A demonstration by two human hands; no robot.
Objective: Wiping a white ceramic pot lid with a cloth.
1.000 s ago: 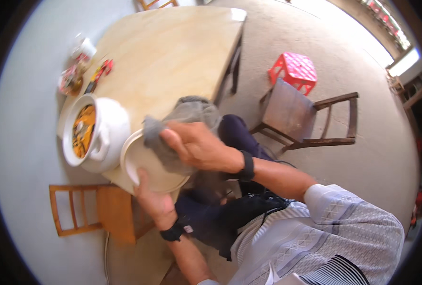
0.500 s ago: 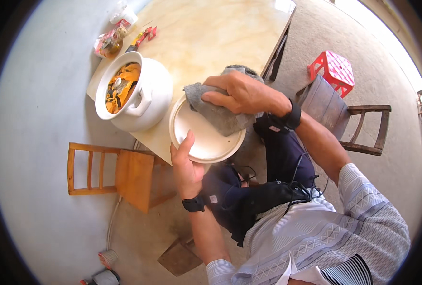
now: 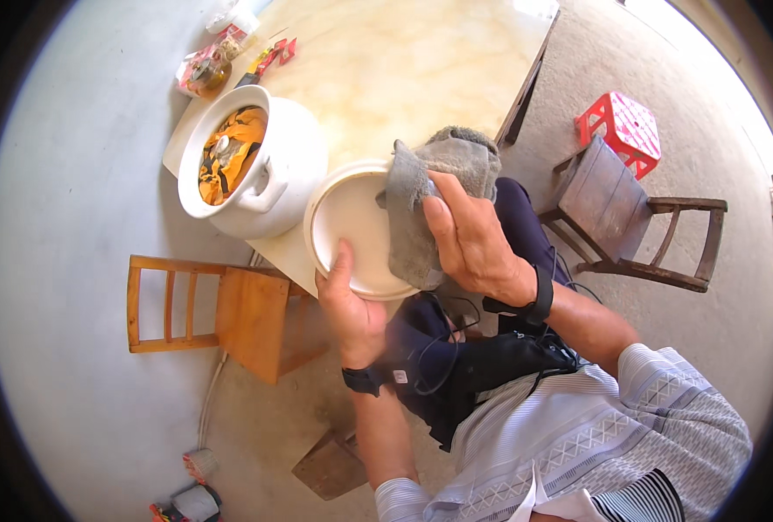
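My left hand grips the lower left rim of a round white lid, thumb on its inner face and the other fingers hidden underneath. A grey cloth is bunched in my right hand, which presses it over the lid's right side and edge. Part of the cloth folds up beyond my knuckles. Just left of the lid, a white lidless pot with a side handle stands on the table. Orange and dark strips and a pale knob-like piece show in its mouth.
The marbled table stretches away ahead. At its far left lie a jar, plastic packets and a yellow-and-black tool. A wooden chair stands left, a dark chair and red stool right, and a wooden stool below.
My right hand has slid the cloth rightward and down across the lid, uncovering more of its upper left. My left hand keeps its hold, and the lid has tilted slightly.
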